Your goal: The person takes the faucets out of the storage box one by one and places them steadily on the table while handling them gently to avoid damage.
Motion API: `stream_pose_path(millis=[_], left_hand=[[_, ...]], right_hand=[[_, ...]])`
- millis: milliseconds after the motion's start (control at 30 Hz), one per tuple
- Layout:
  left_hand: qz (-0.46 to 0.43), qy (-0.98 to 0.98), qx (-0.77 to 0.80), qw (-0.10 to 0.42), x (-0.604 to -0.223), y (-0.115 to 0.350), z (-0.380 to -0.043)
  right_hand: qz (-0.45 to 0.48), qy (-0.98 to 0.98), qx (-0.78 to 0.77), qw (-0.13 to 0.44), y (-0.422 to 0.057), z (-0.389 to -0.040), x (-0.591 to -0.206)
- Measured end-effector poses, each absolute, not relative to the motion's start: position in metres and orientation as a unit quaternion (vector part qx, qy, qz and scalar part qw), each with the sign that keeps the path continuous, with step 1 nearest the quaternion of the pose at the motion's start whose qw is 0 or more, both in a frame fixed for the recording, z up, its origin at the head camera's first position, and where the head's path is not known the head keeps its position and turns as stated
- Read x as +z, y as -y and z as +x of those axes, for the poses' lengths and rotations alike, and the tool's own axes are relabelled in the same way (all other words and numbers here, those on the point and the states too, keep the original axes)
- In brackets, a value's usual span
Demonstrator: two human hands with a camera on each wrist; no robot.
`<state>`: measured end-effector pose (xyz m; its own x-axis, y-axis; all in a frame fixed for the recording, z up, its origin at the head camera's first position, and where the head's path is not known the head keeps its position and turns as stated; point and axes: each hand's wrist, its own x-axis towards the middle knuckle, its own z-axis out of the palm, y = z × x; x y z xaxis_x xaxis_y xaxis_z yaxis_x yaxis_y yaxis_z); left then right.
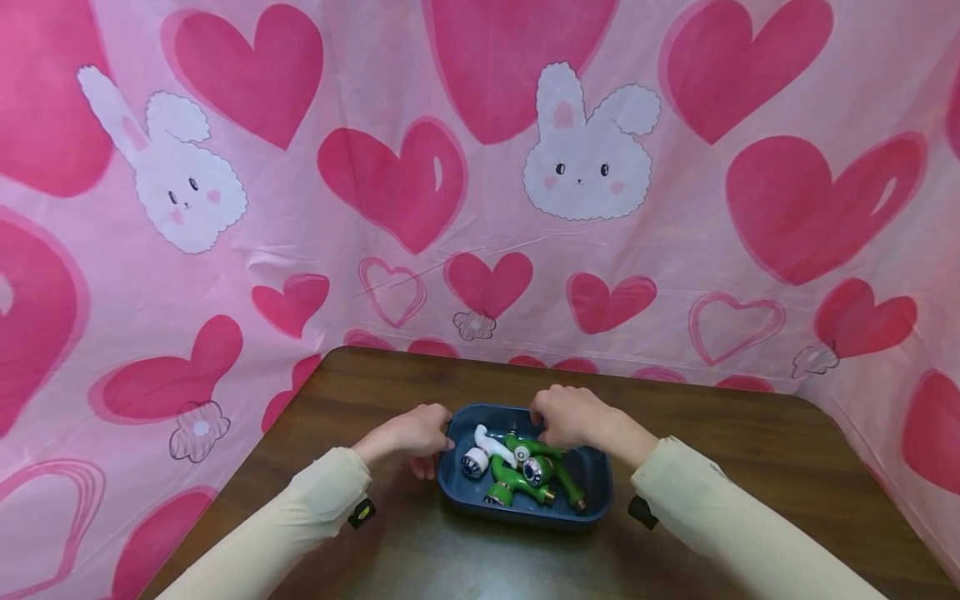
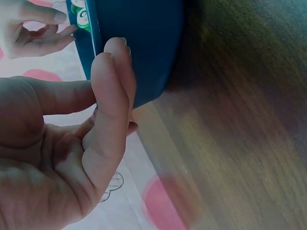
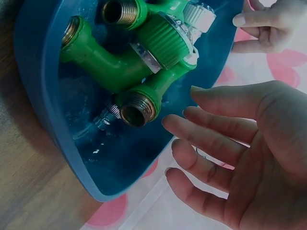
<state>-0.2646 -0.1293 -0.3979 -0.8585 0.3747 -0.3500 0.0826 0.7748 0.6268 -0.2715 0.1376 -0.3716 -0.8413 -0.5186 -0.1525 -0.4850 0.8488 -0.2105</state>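
Note:
A dark blue plastic basin (image 1: 525, 518) holds several green taps (image 1: 512, 481) with threaded brass-coloured ends, and a white tap (image 1: 491, 443) lying at the left among them. At the basin's left end my left hand (image 1: 416, 433) pinches the rim; the left wrist view has the thumb at the rim and the fingers (image 2: 111, 91) against the outer wall. My right hand (image 1: 573, 417) is over the far rim, right of the middle. Its fingers (image 3: 206, 134) are spread and loosely bent in the right wrist view, with nothing between them, close beside the taps.
Under the basin is a dark brown wooden table (image 1: 405, 542). A pink cloth (image 1: 495, 208) printed with hearts and rabbits hangs behind the table and along its sides. Both forearms wear pale sleeves (image 1: 300, 517) with a dark strap at the wrist.

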Motion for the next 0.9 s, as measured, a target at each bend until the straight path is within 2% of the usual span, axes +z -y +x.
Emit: stream_pose_path(millis=[900], left_hand=[[0.134,-0.904,0.335,0.228,-0.404,0.133,-0.266]], right_hand=[[-0.276,-0.947,-0.073,0.149,-0.130,-0.285,-0.373]])
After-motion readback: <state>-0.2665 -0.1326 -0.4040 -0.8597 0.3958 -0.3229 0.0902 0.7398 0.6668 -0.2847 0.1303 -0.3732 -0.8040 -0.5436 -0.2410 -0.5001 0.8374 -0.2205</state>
